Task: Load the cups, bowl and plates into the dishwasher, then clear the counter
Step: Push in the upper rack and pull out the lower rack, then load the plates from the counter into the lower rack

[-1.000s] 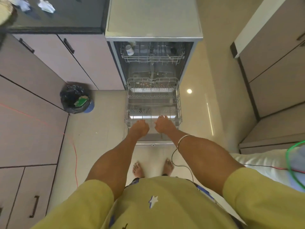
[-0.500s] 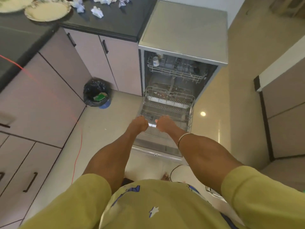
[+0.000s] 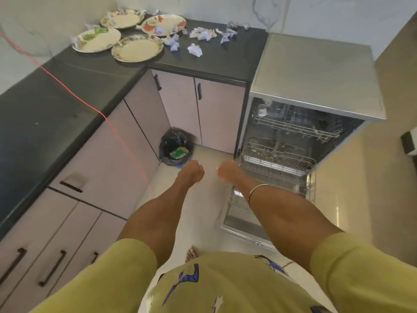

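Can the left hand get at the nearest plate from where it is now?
Probably not yet. The left hand hangs low over the floor near the bin, while the nearest plate lies up on the counter in the far corner. Nothing blocks the way, but a step closer looks needed.

Both bare forearms reach forward side by side. The left hand (image 3: pixel 191 171) and right hand (image 3: pixel 228 172) are curled into loose fists, near each other, holding nothing. A bangle (image 3: pixel 257 191) circles the right wrist.

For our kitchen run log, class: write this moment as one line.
left hand: curled, empty | right hand: empty, off pulled-out wire lower rack | four round floral plates: on black counter | white cup: upper rack
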Demonstrator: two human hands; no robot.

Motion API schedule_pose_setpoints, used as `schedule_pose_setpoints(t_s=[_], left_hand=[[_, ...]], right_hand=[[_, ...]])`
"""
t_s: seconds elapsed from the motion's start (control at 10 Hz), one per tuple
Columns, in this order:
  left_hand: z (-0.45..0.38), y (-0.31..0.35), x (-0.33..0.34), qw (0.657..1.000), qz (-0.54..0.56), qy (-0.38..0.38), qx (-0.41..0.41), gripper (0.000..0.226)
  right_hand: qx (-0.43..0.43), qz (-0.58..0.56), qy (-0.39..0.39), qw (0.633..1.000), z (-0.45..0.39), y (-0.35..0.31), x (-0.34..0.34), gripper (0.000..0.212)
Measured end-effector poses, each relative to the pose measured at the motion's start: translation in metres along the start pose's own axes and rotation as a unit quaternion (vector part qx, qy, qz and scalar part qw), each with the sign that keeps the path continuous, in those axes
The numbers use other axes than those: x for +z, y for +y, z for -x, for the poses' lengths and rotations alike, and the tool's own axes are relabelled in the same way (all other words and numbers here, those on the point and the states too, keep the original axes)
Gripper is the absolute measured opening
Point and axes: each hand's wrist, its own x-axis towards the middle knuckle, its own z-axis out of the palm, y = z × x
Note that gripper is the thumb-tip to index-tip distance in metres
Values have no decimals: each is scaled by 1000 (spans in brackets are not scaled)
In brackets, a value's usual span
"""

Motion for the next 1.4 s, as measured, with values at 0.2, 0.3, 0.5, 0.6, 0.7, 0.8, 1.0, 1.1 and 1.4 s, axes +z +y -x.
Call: schedule_pose_setpoints(t_s=[0.2, 0.3, 0.5, 0.6, 0.7, 0.8, 1.0, 1.1, 1.4], left_hand=[[-23, -51, -68, 1000, -12, 18, -1, 35], [-48, -68, -92, 1000, 4, 28, -6, 34], [-102, -78, -138, 997, -31, 45, 47, 39], [-138, -76, -162, 998, -26, 48, 41, 40], [-189, -75, -184, 997, -10, 61, 39, 39], [-233, -63, -212, 998, -1, 63, 28, 40], [-320, -40, -268, 991, 74, 110, -27, 35], [-351, -34, -288, 987, 93, 127, -33, 34], [-440, -50, -350, 988, 49, 143, -12, 46]], right_hand=[[-49, 40, 38, 997, -52, -76, -4, 42], [-75, 71, 33, 994, -56, -102, -23, 43], [-58, 67, 37, 995, -119, -131, -59, 46], [-79, 56, 51, 994, -159, -143, -86, 42], [-71, 61, 54, 994, -208, -155, -119, 47], [-79, 87, 63, 991, -232, -167, -160, 48], [-100, 77, 109, 986, -295, -188, -240, 42], [-116, 5, 154, 981, -324, -198, -269, 34], [-137, -26, 206, 969, -397, -247, -336, 19]])
